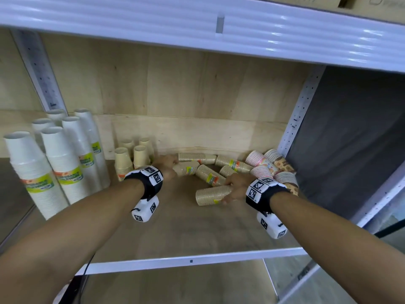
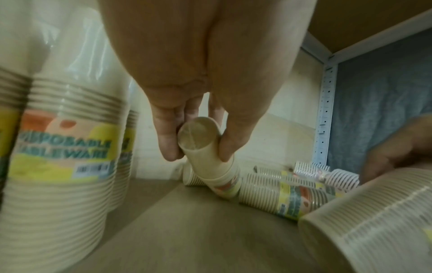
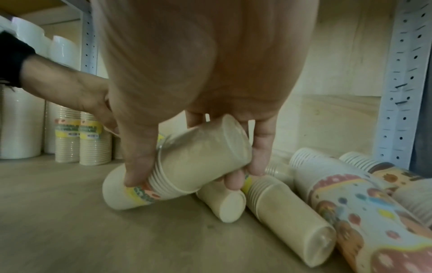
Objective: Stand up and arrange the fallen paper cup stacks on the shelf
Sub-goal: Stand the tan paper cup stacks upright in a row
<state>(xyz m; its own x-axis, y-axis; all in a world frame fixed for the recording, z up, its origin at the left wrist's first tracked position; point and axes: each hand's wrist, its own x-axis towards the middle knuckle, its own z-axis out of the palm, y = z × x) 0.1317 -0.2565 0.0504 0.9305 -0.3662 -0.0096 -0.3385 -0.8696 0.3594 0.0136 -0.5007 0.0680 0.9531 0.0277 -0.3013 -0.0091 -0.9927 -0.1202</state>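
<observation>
Several beige cup stacks lie fallen on the wooden shelf [image 1: 179, 229], mid to right. My left hand [image 1: 169, 166] [image 2: 197, 147] grips the closed end of one fallen beige stack [image 1: 188, 168] [image 2: 210, 162], thumb and fingers curled round it, and that end is raised. My right hand [image 1: 235, 188] [image 3: 187, 175] grips another fallen beige stack [image 1: 211, 195] [image 3: 184, 168] near its narrow end, tilting it off the board. Several beige stacks [image 1: 131, 157] stand upright behind my left wrist.
Tall white cup stacks [image 1: 54, 163] stand at the left. Patterned pink and brown stacks [image 1: 271, 165] [image 3: 364, 212] lie against the right upright post [image 1: 295, 121]. More beige stacks [image 1: 209, 175] lie between my hands. The shelf's white front rail [image 1: 190, 260] is close below.
</observation>
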